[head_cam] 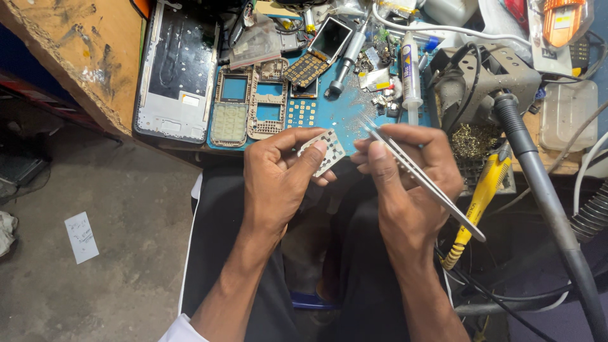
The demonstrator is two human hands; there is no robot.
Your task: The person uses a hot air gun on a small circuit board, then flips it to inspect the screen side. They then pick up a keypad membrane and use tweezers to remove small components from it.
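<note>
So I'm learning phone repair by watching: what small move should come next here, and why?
Probably swing the tweezers round so their tips meet the keypad sheet. The right hand holds them with tips pointing away over the blue mat, while the left hand pinches the sheet, ready.

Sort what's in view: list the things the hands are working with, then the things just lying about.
In hand:
left hand holds the small keypad sheet
right hand holds the metal tweezers

Lying about:
phone frames
white phone back panel
syringe tube
yellow-handled tool
paper scrap on the floor
</note>
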